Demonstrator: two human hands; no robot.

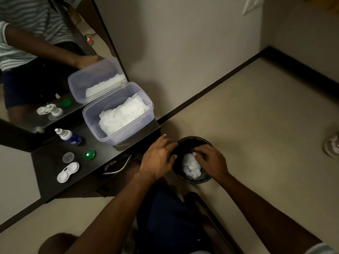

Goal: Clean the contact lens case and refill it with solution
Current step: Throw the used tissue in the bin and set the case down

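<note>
Up against the mirror (pixel 45 52), a clear plastic tub (pixel 117 114) stands open at the far end of the dark shelf (pixel 47 167), and a folded stack of white tissues (pixel 122 114) lies inside it. Down on the floor just past the shelf's end sits a small black bin (pixel 192 160), lined in dark plastic, with a crumpled white tissue wad (pixel 191 166) lying in its bottom. Both hands are over this bin. The left hand (pixel 157 158) rests on the near-left rim with its fingers loosely spread and nothing visibly held. The right hand (pixel 211 162) reaches into the bin with its fingers bent downward toward the wad; whether the fingertips actually grip the tissue cannot be told.

Back on the shelf, a solution bottle (pixel 68 136) with a white nozzle and blue label stands uncapped near the tub. In front of it lie a green cap (pixel 89 154) and a clear cap (pixel 68 157), side by side. Nearest the shelf's front edge lies the white contact lens case (pixel 67 172), both of its wells uncovered and facing up, well apart from the hands.
</note>
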